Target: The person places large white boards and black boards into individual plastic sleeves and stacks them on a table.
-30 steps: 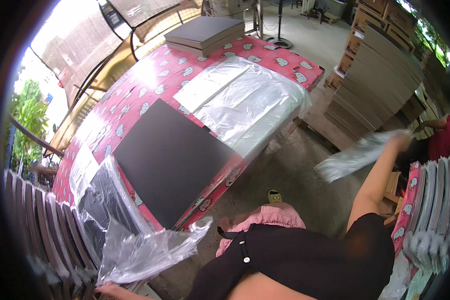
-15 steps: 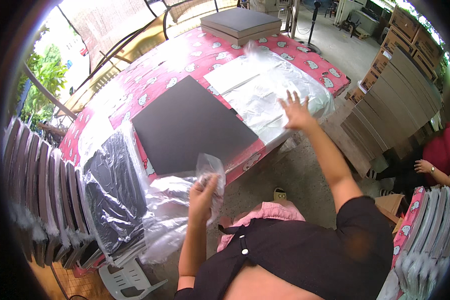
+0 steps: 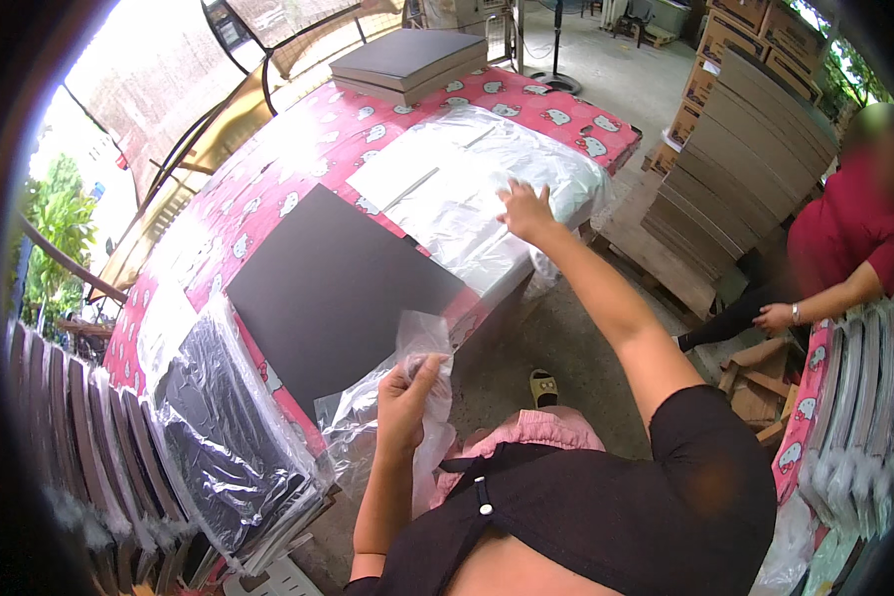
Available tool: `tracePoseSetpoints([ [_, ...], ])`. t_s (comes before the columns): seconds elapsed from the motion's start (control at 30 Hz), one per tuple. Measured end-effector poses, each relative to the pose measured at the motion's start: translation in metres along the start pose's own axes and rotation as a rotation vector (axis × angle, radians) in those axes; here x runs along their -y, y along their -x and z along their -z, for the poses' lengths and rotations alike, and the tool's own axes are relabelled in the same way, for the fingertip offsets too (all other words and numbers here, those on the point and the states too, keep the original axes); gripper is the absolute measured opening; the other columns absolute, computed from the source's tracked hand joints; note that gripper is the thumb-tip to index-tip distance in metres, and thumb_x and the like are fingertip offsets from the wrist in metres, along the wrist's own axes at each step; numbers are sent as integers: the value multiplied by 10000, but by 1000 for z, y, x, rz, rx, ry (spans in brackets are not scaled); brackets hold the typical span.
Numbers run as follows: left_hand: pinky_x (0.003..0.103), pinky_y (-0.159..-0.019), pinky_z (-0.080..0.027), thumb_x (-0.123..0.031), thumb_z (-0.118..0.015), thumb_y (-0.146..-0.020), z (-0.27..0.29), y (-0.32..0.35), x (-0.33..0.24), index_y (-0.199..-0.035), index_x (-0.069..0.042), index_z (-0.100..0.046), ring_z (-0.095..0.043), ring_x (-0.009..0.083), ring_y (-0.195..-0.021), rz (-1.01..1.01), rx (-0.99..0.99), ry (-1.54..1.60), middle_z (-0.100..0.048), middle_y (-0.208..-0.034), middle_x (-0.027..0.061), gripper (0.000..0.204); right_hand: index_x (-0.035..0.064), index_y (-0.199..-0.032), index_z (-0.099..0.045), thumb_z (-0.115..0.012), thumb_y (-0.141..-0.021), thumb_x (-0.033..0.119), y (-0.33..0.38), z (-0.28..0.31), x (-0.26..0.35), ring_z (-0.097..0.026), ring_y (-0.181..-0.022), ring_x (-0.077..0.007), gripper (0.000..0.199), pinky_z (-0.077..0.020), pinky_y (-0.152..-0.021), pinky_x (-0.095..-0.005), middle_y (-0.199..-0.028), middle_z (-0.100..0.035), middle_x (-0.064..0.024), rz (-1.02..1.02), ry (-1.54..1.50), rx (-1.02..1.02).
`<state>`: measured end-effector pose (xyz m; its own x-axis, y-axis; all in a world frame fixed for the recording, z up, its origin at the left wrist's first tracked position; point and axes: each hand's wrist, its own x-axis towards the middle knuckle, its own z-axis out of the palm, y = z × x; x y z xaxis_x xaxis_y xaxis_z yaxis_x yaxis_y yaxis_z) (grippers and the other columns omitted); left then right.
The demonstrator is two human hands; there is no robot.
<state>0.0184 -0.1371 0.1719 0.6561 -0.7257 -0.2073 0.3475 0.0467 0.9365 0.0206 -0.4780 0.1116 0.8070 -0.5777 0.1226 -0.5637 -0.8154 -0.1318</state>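
Note:
My left hand is closed round the gathered edge of a clear plastic bag, which hangs down beside the table's near edge. Just beyond it lies a flat dark grey board on the pink patterned table cover. My right hand is over the stack of clear plastic bags to the right of the board, fingers spread; whether they touch the plastic I cannot tell. On the left, a dark board wrapped in plastic leans at the table's side.
Several wrapped boards stand in a row at left, others at right. Dark boards are stacked at the table's far end. Brown panels and cartons stand at right, near a person in a red shirt.
My view has turned right, bringing more of the co-worker into sight. The bag in my left hand hangs closer to me and less spread out. My right hand stays over the plastic bags.

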Motion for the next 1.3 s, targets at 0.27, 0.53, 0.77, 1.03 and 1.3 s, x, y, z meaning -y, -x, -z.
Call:
tracePoseSetpoints([
  [0.27,203,-575,-388,-116,-580,-798,11,34,-29,-843,20,-610,-483,78,-594,-418,-213,-357,-557,-665,8,147,25,-971,-566,-678,-654,152,157,61,150,-507,-834,-124,359,-399,-728,-248,-938,-565,-52,514,-1471,648],
  [0.53,217,-646,-412,-155,-594,-803,58,92,-13,-838,-2,-585,-503,85,-730,-570,-535,338,-544,-781,21,157,8,-692,-534,-588,-770,104,164,59,192,-433,-630,-71,134,-353,-566,-206,-657,-457,17,603,-1258,422],
  [0.77,224,-673,-415,-143,-586,-807,70,154,17,-860,-37,-588,-517,82,-696,-607,-469,2,-575,-697,18,119,34,-731,-415,-428,-853,128,186,58,283,-469,-586,-139,155,-421,-617,-291,-684,-447,-46,754,-2167,952],
  [1.03,312,-642,-470,-211,-585,-796,126,236,21,-871,-33,-578,-577,150,-723,-438,-305,311,-597,-736,77,193,-19,-831,-512,-594,-756,157,165,54,276,-552,-609,-179,208,-492,-561,-296,-767,-582,-120,1086,-1571,1233],
  [1.3,304,-650,-464,-200,-648,-724,136,226,29,-943,-32,-549,-564,164,-754,-1017,-368,734,-578,-751,65,293,-3,-864,-599,-543,-788,151,137,36,255,-570,-819,-233,180,-442,-785,-334,-876,-598,-118,1038,-1240,1691],
])
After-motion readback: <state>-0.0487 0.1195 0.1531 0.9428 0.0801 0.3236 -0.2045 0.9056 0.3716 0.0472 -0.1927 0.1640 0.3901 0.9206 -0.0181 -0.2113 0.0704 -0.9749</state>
